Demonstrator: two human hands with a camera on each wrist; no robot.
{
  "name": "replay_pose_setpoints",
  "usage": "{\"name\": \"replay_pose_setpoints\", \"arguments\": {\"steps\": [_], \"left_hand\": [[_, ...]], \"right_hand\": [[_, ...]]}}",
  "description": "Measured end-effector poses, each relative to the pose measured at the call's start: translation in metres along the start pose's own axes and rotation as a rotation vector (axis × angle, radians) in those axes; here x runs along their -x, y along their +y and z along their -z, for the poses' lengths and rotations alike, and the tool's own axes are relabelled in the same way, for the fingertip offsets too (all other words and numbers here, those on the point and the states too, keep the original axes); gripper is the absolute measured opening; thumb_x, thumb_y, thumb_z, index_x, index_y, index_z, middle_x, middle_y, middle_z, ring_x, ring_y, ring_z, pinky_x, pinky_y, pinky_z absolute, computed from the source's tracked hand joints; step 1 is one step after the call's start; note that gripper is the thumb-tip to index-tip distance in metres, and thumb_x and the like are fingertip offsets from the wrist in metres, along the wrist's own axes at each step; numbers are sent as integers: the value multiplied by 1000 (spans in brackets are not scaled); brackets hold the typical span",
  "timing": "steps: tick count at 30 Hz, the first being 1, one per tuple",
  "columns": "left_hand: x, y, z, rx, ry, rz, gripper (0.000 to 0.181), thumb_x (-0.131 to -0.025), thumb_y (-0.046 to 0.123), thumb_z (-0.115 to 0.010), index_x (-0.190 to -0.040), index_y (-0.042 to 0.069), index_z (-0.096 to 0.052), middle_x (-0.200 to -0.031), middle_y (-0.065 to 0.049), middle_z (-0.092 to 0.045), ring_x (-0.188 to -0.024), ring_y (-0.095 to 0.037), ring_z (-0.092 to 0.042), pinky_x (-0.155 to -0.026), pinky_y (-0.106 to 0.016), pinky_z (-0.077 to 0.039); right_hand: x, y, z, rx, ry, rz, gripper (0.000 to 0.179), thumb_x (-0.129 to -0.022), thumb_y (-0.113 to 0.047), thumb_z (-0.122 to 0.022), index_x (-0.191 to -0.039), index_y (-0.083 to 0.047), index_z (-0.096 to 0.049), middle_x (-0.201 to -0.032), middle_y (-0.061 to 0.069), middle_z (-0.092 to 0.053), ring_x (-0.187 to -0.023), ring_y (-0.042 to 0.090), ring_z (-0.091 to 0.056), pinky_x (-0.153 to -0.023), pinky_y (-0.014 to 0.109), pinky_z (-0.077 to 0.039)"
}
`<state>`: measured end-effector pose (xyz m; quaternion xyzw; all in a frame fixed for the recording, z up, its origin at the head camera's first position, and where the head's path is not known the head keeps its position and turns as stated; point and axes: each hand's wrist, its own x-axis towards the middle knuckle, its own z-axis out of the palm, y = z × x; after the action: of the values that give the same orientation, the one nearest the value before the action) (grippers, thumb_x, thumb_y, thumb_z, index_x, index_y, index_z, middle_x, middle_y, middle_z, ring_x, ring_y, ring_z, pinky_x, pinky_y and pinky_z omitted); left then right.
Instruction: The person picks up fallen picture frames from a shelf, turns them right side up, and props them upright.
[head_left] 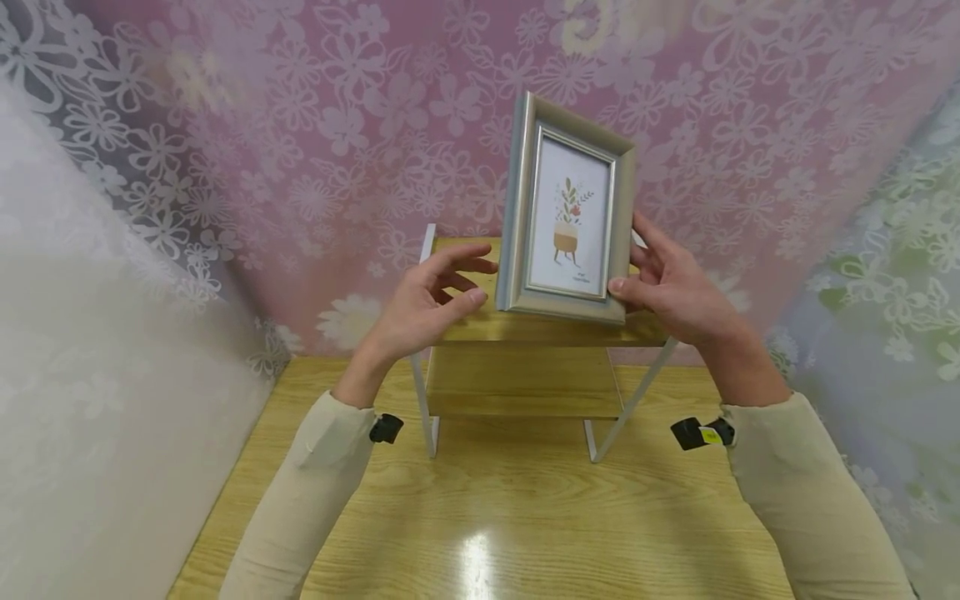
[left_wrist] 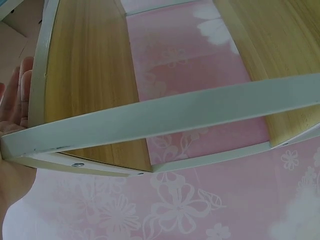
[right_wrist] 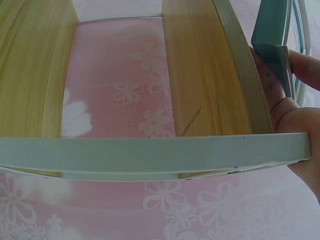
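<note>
Head view: the picture frame [head_left: 626, 225] faced the person, long axis nearly upright — right hand [head_left: 682, 296] pinching its edge, left hand [head_left: 423, 304] beside it, fingers apart.

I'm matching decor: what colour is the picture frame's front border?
Front border: pale gold-beige, clearest in the head view.

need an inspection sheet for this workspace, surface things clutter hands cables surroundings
surface: white-legged, two-tier wood-look shelf on a wood-grain floor
job's things: picture frame with a potted-plant print, held tilted at the upper tier
clutter: nothing seen
grippers: right hand grips the frame's right side; left hand is relaxed by its left edge, contact unclear
cables: nothing seen
surroundings: pink floral back wall, paler walls at left and right
</note>
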<state>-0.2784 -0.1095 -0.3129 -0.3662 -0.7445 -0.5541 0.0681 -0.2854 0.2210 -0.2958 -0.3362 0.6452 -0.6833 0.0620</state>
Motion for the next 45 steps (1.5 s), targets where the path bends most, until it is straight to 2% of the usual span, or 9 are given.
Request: {"name": "replay_pose_setpoints", "arguments": {"steps": [9,17,22,30,38,45], "left_hand": [[-1,2,-1,-13,-25,15,52,-95,13,-66,-145,19,-51,-124,-5,-65,-97,-18,-64,-75,-37,-53],[-2,5,-4,-28,-24,38,51,-95,13,-67,-144,17,-52,-118,-7,-68,-94,-19,-65,-73,-37,-53],[-1,5,-5,-24,-38,21,51,-94,10,-67,-143,14,-53,-116,-7,-70,-91,-18,-66,-72,-35,-53],[-1,6,-5,-5,-70,-19,51,-94,7,-66,-143,10,-51,-115,-9,-71,-94,-17,-67,-74,-45,-55],[0,5,-4,3,-71,-40,51,-95,5,-66,-143,8,-51,-114,-10,-72,-93,-16,-69,-71,-35,-55],[0,4,-4,16,-68,-46,51,-95,6,-65,-144,6,-50,-115,-12,-71,-93,-18,-69,-72,-35,-56]], "right_hand": [[-2,-1,0,71,-44,20,88,-94,18,-50,-161,-20,-10,-161,18,-26,-119,17,-63,-84,33,-56],[-2,0,-1,129,-22,5,88,-93,18,-52,-161,-20,-12,-163,17,-22,-125,13,-57,-87,29,-54],[-1,1,-1,141,-20,7,89,-92,18,-53,-161,-20,-12,-163,16,-21,-126,13,-57,-88,29,-53],[-2,1,-2,168,-11,5,88,-92,19,-52,-161,-18,-12,-162,18,-23,-125,13,-57,-88,27,-54],[-2,2,-1,162,-22,13,87,-93,17,-53,-161,-18,-12,-163,17,-22,-128,12,-54,-90,27,-53],[-1,2,0,138,-32,13,86,-93,17,-52,-161,-16,-11,-163,17,-21,-127,12,-55,-89,27,-54]]}}
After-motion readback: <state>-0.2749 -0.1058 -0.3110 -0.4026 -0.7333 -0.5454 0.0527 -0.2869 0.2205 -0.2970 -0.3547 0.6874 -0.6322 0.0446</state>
